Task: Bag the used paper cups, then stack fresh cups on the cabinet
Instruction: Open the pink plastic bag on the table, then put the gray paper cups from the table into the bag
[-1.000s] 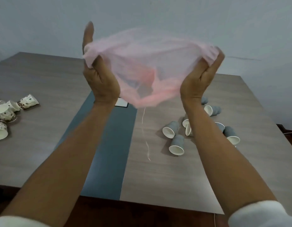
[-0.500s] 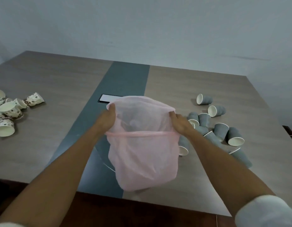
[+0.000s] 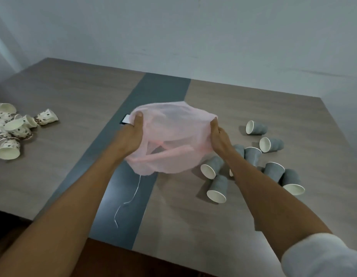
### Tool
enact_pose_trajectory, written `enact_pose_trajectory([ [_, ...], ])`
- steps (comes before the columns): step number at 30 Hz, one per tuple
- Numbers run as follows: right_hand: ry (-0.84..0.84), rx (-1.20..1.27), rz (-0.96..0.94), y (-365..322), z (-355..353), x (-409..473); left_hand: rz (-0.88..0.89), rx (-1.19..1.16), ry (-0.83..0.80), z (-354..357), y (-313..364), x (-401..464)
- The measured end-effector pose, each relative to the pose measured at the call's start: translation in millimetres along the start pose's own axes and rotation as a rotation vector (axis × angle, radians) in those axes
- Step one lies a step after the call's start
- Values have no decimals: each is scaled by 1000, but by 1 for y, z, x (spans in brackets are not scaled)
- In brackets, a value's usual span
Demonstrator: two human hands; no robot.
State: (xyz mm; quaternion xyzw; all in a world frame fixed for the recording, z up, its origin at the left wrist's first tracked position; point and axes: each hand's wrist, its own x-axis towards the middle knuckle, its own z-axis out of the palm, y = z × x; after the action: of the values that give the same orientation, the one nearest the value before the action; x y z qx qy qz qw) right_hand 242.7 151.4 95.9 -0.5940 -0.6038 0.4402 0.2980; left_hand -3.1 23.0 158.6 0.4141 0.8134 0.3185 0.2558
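A thin pink plastic bag [image 3: 171, 136] is held between both hands above the middle of the table. My left hand [image 3: 133, 134] grips its left rim and my right hand [image 3: 218, 138] grips its right rim. A thin white string [image 3: 131, 198] hangs from the bag onto the table. Several grey paper cups [image 3: 271, 170] lie tipped over on the right of the table, just beside my right forearm. Several white cups with brown spots [image 3: 11, 130] lie in a heap at the left edge.
The wooden table [image 3: 77, 108] has a dark grey strip [image 3: 159, 90] down its middle. A small flat white-faced object [image 3: 125, 119] lies on the strip behind my left hand. A pale wall stands behind the table. The table's near edge is below my forearms.
Both hands came down from head height with the bag. The bag, hanging long half a second ago, now billows flatter and wider above the table.
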Motion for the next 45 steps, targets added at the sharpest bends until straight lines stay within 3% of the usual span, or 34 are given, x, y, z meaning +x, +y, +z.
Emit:
enact_pose_trajectory([
  [3,-156,-22,145,20,-9,10,-116,-54,-93,33,-19,3],
  [6,-338,236,229,41,-15,27,-123,-160,3,59,-25,4],
  [8,-289,301,243,64,-17,47,-76,-228,79,76,-31,2],
  [12,-46,-214,211,94,-34,42,133,-273,194,105,-50,-18],
  [16,-329,-740,93,130,-27,25,435,4,273,119,-53,-27],
  [18,-364,-887,29,141,-11,22,528,111,236,116,-46,-27],
  [21,-278,-1047,-57,151,4,32,433,281,170,112,-32,-24],
  [22,-255,-1049,-63,153,5,37,354,218,167,113,-30,-21],
  [24,-176,-880,-27,153,0,45,251,154,140,116,-30,-18],
  [27,-30,-463,77,138,-34,50,237,127,193,120,-28,-5],
  [29,54,-348,105,124,-67,54,203,55,134,119,-27,11],
  [36,659,71,-108,37,-138,61,30,-249,-156,122,-30,34],
  [38,539,262,-188,18,-126,59,-7,-301,-182,123,-27,32],
  [40,262,328,-148,9,-100,54,-30,-336,-205,121,-25,31],
  [42,3,164,-63,11,-70,48,-42,-351,-224,119,-23,30],
  [45,-219,-69,-1,22,-34,44,-47,-372,-241,121,-24,28],
])
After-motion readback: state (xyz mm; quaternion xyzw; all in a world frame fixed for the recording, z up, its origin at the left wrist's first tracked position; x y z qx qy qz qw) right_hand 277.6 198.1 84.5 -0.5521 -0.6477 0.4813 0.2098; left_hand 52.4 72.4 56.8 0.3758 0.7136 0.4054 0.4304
